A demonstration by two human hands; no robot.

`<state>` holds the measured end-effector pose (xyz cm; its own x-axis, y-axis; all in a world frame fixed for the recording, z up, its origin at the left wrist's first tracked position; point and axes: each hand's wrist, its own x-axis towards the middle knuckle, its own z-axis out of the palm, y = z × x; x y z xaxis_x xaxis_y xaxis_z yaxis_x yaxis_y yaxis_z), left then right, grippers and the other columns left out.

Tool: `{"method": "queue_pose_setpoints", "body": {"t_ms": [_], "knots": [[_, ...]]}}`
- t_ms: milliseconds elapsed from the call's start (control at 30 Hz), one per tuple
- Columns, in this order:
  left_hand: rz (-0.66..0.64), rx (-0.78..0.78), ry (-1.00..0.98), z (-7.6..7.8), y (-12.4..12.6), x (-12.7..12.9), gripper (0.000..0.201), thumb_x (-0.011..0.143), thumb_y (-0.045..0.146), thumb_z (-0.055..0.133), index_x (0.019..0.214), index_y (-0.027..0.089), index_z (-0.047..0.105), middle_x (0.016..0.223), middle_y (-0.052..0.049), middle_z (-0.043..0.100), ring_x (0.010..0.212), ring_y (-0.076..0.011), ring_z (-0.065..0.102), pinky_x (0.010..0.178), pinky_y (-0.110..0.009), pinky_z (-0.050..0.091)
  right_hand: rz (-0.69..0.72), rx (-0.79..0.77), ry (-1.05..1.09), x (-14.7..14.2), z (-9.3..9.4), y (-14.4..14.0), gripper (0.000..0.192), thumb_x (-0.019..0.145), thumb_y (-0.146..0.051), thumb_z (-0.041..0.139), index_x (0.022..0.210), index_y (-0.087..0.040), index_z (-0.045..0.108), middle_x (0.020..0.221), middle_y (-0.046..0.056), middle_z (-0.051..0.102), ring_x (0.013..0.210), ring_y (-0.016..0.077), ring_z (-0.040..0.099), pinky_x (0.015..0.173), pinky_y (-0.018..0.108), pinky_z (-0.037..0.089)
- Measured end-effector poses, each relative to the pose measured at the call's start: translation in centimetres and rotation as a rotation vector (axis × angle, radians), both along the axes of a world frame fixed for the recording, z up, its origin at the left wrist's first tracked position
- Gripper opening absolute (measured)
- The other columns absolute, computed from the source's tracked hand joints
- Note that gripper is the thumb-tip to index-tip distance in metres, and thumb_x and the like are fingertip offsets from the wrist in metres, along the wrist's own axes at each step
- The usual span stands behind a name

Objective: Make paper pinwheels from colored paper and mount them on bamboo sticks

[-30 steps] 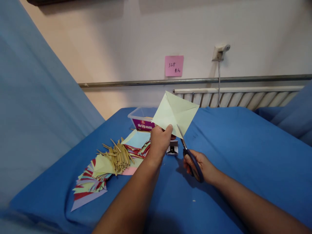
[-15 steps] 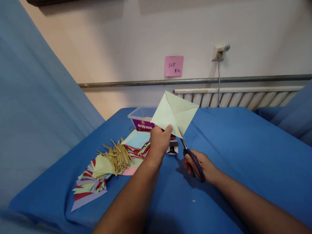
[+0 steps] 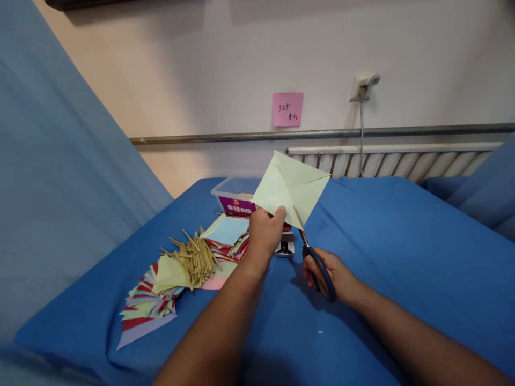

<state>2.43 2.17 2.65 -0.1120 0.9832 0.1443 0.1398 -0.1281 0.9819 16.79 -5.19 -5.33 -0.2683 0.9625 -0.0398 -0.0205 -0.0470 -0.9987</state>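
Observation:
Pale green square paper [image 3: 287,185] is held up off the table by my left hand [image 3: 266,230], thumb on its near face. It has creases from corner to corner and a slit at its right corner. My right hand [image 3: 328,271] grips dark-blue-handled scissors [image 3: 319,268], whose blades sit at the lower corner of the paper, with one blade in front of it. Below the paper lies a small open white box [image 3: 285,246] with dark items inside, too small to make out.
Left of my hands are a pile of thin tan sticks [image 3: 197,260], a stack of coloured paper squares [image 3: 226,230] and fanned coloured papers [image 3: 151,300]. Behind them stands a clear plastic tub [image 3: 233,187] with a purple label. A blue cloth [image 3: 382,241] covers the table.
The paper and my left hand have shifted very slightly to the right. The scissors have closed a little on the paper's lower corner.

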Motion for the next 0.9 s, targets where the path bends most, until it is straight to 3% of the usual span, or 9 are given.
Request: {"method": "queue_pose_setpoints", "body": {"t_ms": [533,900], "knots": [[-0.009,0.011,0.004,-0.08,-0.12,0.20,0.023,0.074,0.034,0.060,0.071,0.013,0.067,0.059,-0.007,0.068,0.052,-0.0232,0.067,0.047,-0.029,0.052,-0.014,0.014,-0.036,0.18,0.50,-0.02,0.042,0.083,-0.059,0.055,0.075,-0.018,0.053,0.063,0.000,0.057,0.048,0.0100,0.052,0.044,0.022,0.040],[-0.024,0.004,-0.005,-0.24,-0.02,0.15,0.023,0.074,0.036,0.061,0.074,0.013,0.068,0.063,-0.008,0.070,0.053,-0.0222,0.067,0.049,-0.028,0.053,-0.018,-0.018,0.010,0.08,-0.15,0.11,0.041,0.083,-0.059,0.055,0.075,-0.018,0.053,0.063,0.000,0.058,0.047,0.0106,0.053,0.042,0.022,0.039]]}}
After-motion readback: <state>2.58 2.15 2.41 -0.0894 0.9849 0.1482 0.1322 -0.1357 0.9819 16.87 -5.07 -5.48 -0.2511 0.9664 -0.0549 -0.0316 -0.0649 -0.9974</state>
